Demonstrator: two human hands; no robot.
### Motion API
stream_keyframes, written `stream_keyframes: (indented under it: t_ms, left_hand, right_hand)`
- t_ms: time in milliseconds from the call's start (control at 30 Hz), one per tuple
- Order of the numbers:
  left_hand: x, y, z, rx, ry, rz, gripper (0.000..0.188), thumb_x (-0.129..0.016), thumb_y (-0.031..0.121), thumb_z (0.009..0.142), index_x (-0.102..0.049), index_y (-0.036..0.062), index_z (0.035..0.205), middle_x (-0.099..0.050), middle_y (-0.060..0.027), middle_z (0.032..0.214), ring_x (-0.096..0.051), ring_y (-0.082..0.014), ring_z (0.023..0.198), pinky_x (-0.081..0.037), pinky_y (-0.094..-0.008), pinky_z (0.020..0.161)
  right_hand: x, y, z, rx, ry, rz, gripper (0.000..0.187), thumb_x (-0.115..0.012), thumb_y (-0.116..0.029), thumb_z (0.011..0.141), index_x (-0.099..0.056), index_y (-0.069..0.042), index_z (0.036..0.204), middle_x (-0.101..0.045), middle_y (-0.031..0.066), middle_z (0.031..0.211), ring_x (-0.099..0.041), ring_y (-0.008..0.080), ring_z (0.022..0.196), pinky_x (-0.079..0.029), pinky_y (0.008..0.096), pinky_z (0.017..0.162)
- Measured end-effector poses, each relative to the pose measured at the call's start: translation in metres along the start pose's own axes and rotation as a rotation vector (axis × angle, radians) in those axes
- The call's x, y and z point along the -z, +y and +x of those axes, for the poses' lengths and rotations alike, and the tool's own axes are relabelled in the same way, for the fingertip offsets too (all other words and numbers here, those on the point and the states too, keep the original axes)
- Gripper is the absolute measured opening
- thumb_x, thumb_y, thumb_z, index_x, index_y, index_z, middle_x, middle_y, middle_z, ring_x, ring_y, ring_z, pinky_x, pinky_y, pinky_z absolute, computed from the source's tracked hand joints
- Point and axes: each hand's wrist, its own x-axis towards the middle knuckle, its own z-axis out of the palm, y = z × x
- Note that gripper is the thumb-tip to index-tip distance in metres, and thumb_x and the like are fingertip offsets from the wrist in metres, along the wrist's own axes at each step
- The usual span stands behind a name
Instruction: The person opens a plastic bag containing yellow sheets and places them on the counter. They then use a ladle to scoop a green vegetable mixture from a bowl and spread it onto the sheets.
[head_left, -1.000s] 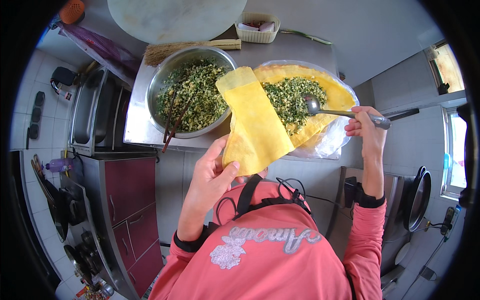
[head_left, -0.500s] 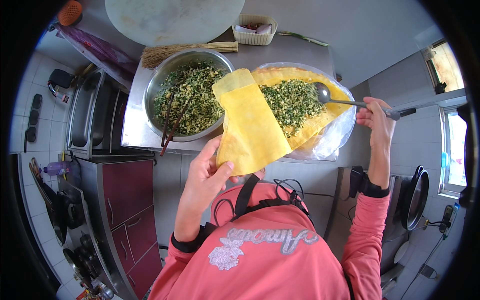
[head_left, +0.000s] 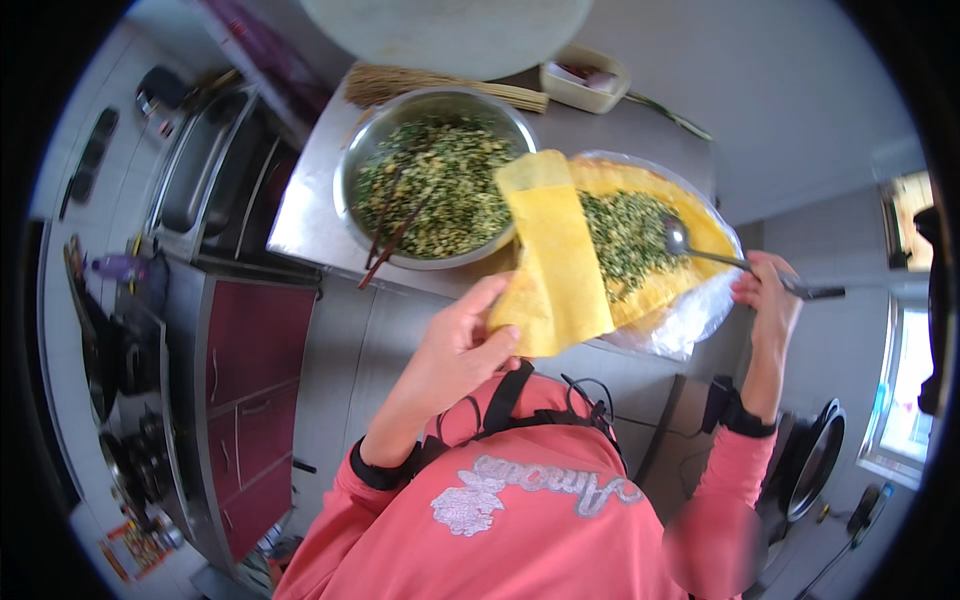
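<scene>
My left hand (head_left: 455,345) pinches the near corner of a thin yellow sheet (head_left: 560,275), whose folded flap is lifted beside the steel bowl (head_left: 343,200). More of the sheet lies flat to the right, under a layer of chopped green-and-yellow filling (head_left: 625,235). Wrapped around the handle of a metal spoon (head_left: 725,263) are the fingers of my right hand (head_left: 768,298). The spoon's head rests at the filling's right side. Clear plastic (head_left: 690,320) lies beneath the sheet. The bowl contains more of the same filling, with brown chopsticks (head_left: 395,245) leaning over its near rim.
Behind the bowl lie a straw brush (head_left: 400,85) and a large round board (head_left: 450,30). A cream basket (head_left: 585,90) holding onion pieces stands at the back, beside a green onion (head_left: 670,115). Red cabinets (head_left: 255,350) are at left; a black pan (head_left: 815,460) is at right.
My view has tilted, so the worktop appears shifted to the right. Both hands keep their holds on the sheet and the spoon. The raised flap looks narrower.
</scene>
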Motion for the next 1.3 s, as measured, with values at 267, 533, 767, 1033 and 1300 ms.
stream_keyframes:
  t_ms: [267, 533, 767, 1033, 1300]
  left_hand:
    - [-0.006, -0.017, -0.001, 0.036, -0.074, 0.1, 0.053, -0.052, 0.001, 0.09, -0.037, 0.0025, 0.141, -0.064, -0.0082, 0.1, -0.061, -0.0097, 0.082, -0.052, -0.0264, 0.07]
    - [-0.008, -0.027, 0.0, 0.052, -0.077, 0.17, 0.057, -0.052, 0.005, 0.087, -0.036, 0.0025, 0.141, -0.065, -0.0132, 0.092, -0.063, -0.014, 0.078, -0.051, -0.0283, 0.071]
    - [-0.003, -0.035, -0.003, 0.062, -0.061, 0.208, 0.057, -0.052, 0.006, 0.087, -0.036, 0.0022, 0.141, -0.066, -0.0135, 0.093, -0.063, -0.0147, 0.079, -0.051, -0.0284, 0.072]
    - [-0.002, -0.028, -0.003, 0.029, -0.045, 0.162, 0.057, -0.051, 0.008, 0.086, -0.037, 0.001, 0.141, -0.063, -0.0109, 0.084, -0.063, -0.0134, 0.073, -0.051, -0.0283, 0.068]
    - [-0.003, -0.024, -0.001, 0.046, -0.042, 0.132, 0.054, -0.05, 0.003, 0.087, -0.038, 0.0016, 0.14, -0.064, -0.0081, 0.093, -0.063, -0.0123, 0.077, -0.051, -0.0273, 0.069]
  right_hand:
    - [-0.076, -0.078, -0.044, 0.223, -0.25, 0.157, 0.02, -0.055, -0.009, 0.086, -0.063, 0.006, 0.096, -0.061, 0.0111, 0.072, -0.062, 0.016, 0.054, -0.052, 0.0255, 0.05]
    - [-0.203, -0.077, -0.081, 0.333, -0.886, -0.154, 0.014, -0.053, -0.005, 0.086, -0.065, 0.001, 0.089, -0.063, 0.0087, 0.07, -0.061, 0.0135, 0.055, -0.048, 0.0266, 0.051]
    - [-0.227, -0.043, -0.087, 0.886, -1.106, -0.289, 0.016, -0.051, -0.001, 0.086, -0.064, 0.003, 0.094, -0.063, 0.0054, 0.078, -0.064, 0.0107, 0.065, -0.05, 0.0233, 0.061]
    - [-0.214, -0.061, -0.06, 0.172, -1.085, -0.06, 0.019, -0.053, -0.006, 0.083, -0.065, 0.006, 0.093, -0.062, 0.0071, 0.071, -0.065, 0.0134, 0.06, -0.054, 0.024, 0.054]
    - [-0.212, -0.073, -0.019, -0.043, -0.731, 0.024, 0.022, -0.053, -0.009, 0.081, -0.063, 0.005, 0.095, -0.063, 0.0102, 0.068, -0.064, 0.0152, 0.056, -0.054, 0.0256, 0.052]
